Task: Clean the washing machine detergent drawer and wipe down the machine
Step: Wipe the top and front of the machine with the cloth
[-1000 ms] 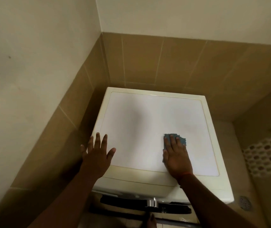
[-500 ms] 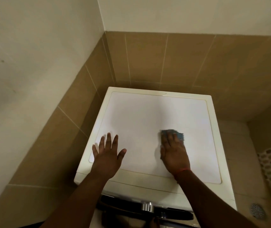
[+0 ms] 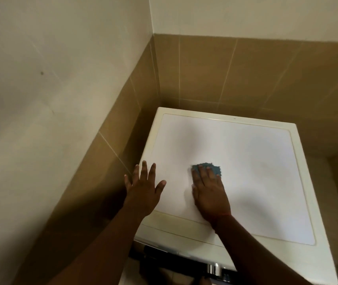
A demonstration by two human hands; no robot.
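Blue cloth [image 3: 210, 168] is pressed flat under the right hand [image 3: 210, 194], fingers straight, near-centre on the white top of the washing machine [image 3: 256, 161]. Left hand [image 3: 143, 190] is laid over the machine's left edge, fingers spread, nothing held

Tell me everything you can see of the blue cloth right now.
The blue cloth is a small, nubby-looking rag, bunched rather than spread out. It lies on the white top panel of the washing machine, left of the middle. The right hand presses it flat with straight fingers and covers most of it; only its far edge shows.
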